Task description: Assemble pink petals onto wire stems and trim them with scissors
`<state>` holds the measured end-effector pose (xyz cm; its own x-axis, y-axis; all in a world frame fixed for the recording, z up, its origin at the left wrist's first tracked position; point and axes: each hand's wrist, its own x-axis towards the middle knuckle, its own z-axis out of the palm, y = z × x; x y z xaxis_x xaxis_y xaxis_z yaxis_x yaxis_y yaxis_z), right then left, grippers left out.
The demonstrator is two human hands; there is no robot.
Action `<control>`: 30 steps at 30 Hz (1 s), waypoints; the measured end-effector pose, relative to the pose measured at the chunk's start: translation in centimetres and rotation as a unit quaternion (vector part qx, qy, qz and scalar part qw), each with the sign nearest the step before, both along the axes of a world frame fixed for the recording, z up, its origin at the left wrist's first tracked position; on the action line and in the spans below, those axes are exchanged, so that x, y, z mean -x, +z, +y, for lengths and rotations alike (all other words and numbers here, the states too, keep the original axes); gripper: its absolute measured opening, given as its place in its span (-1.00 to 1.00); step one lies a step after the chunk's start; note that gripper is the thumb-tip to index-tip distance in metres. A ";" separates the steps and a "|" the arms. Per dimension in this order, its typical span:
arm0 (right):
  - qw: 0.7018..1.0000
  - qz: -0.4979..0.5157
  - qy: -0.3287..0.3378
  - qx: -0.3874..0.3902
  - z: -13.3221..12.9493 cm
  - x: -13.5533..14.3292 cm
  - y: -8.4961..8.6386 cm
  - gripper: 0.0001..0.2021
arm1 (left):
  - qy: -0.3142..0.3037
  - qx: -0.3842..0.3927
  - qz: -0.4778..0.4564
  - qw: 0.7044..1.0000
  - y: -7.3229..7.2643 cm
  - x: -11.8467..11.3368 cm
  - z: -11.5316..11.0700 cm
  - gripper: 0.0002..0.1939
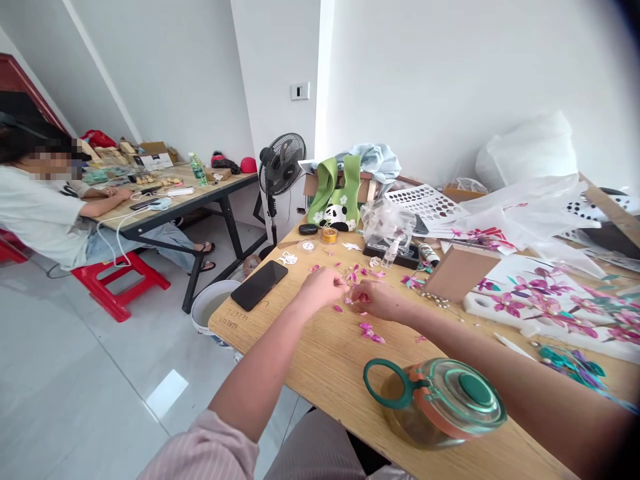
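Note:
Over the wooden table, my left hand [324, 288] is closed in a pinch, fingertips pointing right. My right hand [376, 299] faces it, fingers curled and closed, a small gap away. Whatever lies between the fingertips is too small to make out. Pink petals [353, 273] are scattered just beyond both hands, and a small cluster of magenta petals [369, 331] lies on the near side. A black phone [259, 285] rests left of my left hand. Beneath my right forearm stands a lidded glass jug [440, 400] with a green ring handle.
Behind the hands are a small clear bottle [391, 253], an upright brown board [463, 273] and a green panda bag [336, 200]. Finished-looking pink flowers [545, 303] lie on white foam at right. A fan [283, 163] stands behind; another person [45, 207] sits at the far table.

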<state>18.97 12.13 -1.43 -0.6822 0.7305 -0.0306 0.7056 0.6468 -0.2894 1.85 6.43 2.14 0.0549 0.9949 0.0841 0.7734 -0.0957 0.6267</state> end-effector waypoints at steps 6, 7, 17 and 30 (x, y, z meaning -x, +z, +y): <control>1.000 -0.008 -0.002 -0.002 0.0 -0.3 -0.5 -0.87 | 0.083 0.050 0.053 0.994 -4.0 -2.5 3.4 -0.86; 1.000 -0.008 -0.002 -0.001 0.1 -0.4 -0.6 -0.85 | 0.090 0.056 0.057 0.993 -4.5 -2.6 3.4 -0.83; 0.999 0.021 -0.032 0.016 -0.3 -0.4 -0.6 -0.80 | 0.087 0.072 -0.025 0.993 -6.7 -2.3 3.8 -0.88; 0.993 0.095 -0.068 -0.001 -0.3 -1.6 -0.8 -0.84 | 0.090 0.088 -0.359 0.925 -6.3 -1.4 4.7 -0.80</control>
<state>20.53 11.83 -2.25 -0.5713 0.8157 0.0911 0.7184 0.5506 -0.4250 3.25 11.12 -4.17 -0.1199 0.9843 -0.1295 0.1464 0.1465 0.9783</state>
